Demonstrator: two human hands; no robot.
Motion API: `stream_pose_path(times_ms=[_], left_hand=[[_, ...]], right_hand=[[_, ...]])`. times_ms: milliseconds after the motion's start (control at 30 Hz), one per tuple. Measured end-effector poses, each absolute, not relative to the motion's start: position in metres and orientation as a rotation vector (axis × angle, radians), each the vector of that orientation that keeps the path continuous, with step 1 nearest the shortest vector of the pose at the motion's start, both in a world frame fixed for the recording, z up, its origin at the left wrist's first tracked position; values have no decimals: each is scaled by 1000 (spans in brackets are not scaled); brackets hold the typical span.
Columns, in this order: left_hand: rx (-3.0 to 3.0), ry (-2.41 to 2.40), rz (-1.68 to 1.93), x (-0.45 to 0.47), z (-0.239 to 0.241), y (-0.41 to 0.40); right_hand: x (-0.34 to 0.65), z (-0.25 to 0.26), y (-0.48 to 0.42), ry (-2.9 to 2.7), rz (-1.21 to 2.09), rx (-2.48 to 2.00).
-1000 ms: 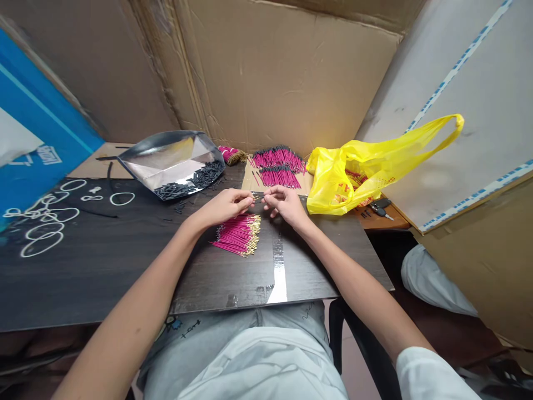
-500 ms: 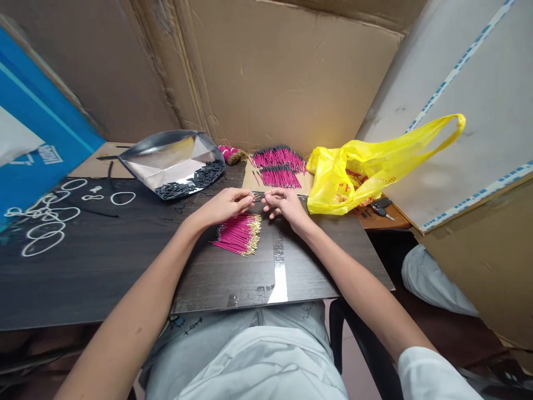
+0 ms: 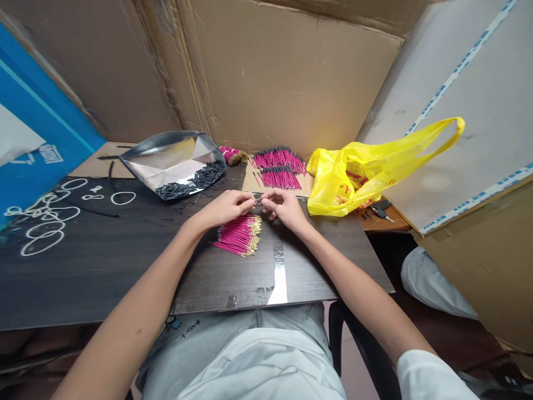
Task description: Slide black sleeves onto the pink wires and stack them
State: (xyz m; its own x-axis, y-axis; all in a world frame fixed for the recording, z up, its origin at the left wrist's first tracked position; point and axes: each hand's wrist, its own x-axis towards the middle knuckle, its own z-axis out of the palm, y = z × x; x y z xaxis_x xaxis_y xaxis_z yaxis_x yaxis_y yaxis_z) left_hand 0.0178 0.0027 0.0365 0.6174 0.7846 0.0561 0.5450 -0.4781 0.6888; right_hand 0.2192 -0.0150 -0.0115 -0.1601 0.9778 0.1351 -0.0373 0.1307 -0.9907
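My left hand (image 3: 227,207) and my right hand (image 3: 282,204) meet fingertip to fingertip over a dark wooden table (image 3: 125,250). Both are closed in a pinch on a thin pink stick (image 3: 257,200) with a gold tip, held between them. Just below the hands lies a loose pile of pink sticks with gold ends (image 3: 239,235). Farther back, on a piece of cardboard, lie more pink sticks with black tips (image 3: 278,166).
A silver foil bag (image 3: 172,161) spilling small black sleeves lies back left. White rubber bands (image 3: 45,222) are scattered far left. A yellow plastic bag (image 3: 358,175) sits at the right, with keys beside it. Cardboard walls stand behind; a strip of tape (image 3: 278,272) runs down the table.
My hands have closed in slightly towards each other; the fingertips now touch around the stick. Everything else stays where it was.
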Motion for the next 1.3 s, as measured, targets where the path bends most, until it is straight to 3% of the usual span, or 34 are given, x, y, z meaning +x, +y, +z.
stream_pose_path(times_ms=[800,1300], left_hand=[[2247,1055,513,10,22,5],[2210,1042,775,8,11,-2]], right_hand=[[211,-20,-14,-1078,1509,-1026],[211,-36,-11,-851,1748,-818]])
